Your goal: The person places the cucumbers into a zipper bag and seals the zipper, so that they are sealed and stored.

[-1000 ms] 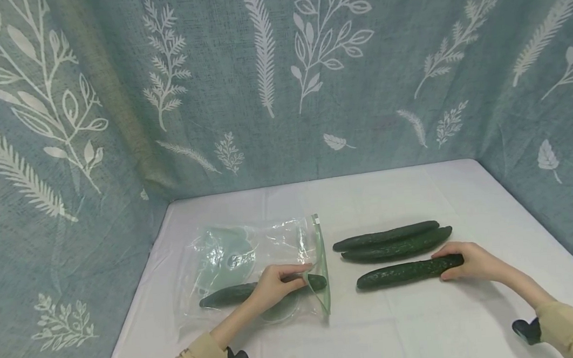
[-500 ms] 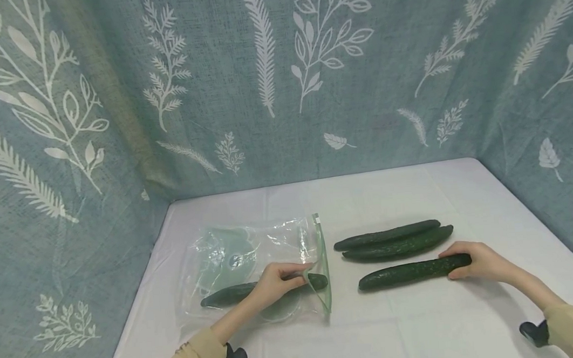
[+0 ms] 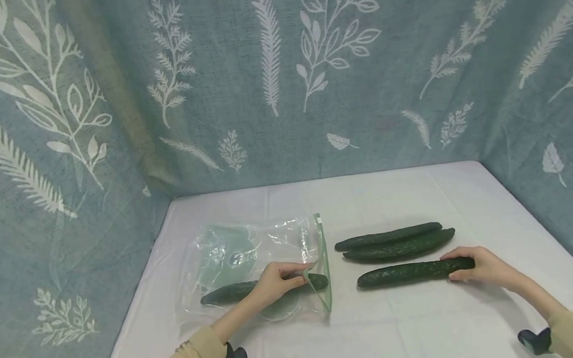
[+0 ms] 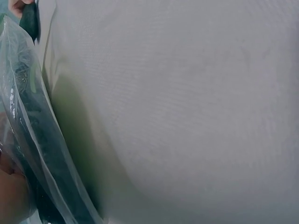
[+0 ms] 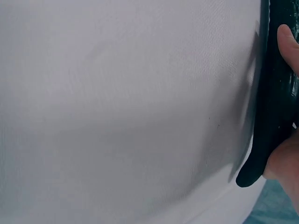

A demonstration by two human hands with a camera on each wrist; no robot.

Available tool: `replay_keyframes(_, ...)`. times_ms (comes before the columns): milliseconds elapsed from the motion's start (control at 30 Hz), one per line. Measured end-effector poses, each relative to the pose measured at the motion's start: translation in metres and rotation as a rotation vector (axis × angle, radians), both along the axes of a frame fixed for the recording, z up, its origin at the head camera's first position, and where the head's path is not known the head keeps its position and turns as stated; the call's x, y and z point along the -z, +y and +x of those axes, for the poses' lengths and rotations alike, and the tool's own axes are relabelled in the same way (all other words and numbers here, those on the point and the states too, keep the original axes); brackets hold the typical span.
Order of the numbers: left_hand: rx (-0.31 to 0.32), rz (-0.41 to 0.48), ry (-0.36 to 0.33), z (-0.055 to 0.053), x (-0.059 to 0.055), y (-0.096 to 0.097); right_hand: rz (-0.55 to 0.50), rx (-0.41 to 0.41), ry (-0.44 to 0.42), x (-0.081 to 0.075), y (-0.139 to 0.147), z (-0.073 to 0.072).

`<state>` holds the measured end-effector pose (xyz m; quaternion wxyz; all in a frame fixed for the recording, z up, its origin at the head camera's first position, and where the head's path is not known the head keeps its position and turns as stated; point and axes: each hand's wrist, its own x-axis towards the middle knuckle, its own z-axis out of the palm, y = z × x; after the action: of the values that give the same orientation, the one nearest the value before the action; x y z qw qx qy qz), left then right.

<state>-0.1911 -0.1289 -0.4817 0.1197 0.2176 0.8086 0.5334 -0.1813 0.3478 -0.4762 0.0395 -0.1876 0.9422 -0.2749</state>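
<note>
The right hand (image 3: 483, 266) gripped the near cucumber (image 3: 405, 273) by its three-o'clock end, on the counter (image 3: 362, 332) at three o'clock from the plastic bag (image 3: 275, 242), whose mouth the left hand (image 3: 274, 282) pinched. The near cucumber looked stiff, weighty and slightly slick, likely better balanced mid-length; the plastic bag seemed light and limp.

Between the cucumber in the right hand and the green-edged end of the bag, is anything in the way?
Nothing visible stands in the gap: only white tablecloth shows there in the head view. At the green edge, though, the end of the bagged cucumber lies roughly in line with the held cucumber.
</note>
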Motion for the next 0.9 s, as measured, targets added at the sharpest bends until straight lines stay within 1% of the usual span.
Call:
replay_keyframes(100, 0.012, 0.012, 0.015, -0.001, 0.001, -0.001, -0.028, 0.020, -0.030, 0.000, -0.002, 0.002)
replay_keyframes(233, 0.020, 0.037, -0.004, -0.002, 0.001, -0.002, -0.030, 0.075, -0.051, -0.002, -0.009, 0.005)
replay_keyframes(333, 0.018, 0.039, -0.027, -0.002, 0.000, -0.002, -0.039, 0.123, -0.093, -0.005, -0.019, 0.006)
replay_keyframes(400, 0.019, 0.038, -0.028, -0.001, 0.000, -0.002, -0.051, 0.149, -0.122, -0.008, -0.027, 0.007)
replay_keyframes(567, 0.002, 0.034, -0.020, 0.001, 0.001, -0.001, -0.058, 0.184, -0.107, -0.013, -0.045, 0.007)
replay_keyframes(700, -0.012, 0.029, -0.017, 0.002, 0.003, 0.000, -0.070, 0.187, -0.087, -0.012, -0.057, 0.009)
replay_keyframes(800, -0.011, 0.032, -0.017, 0.001, 0.003, -0.001, -0.081, 0.191, -0.081, -0.011, -0.065, 0.012)
replay_keyframes(833, -0.010, 0.027, -0.019, 0.003, -0.001, 0.000, -0.084, 0.195, -0.084, -0.010, -0.067, 0.012)
replay_keyframes(900, -0.013, 0.020, -0.018, 0.002, -0.002, -0.001, -0.088, 0.196, -0.085, -0.009, -0.072, 0.013)
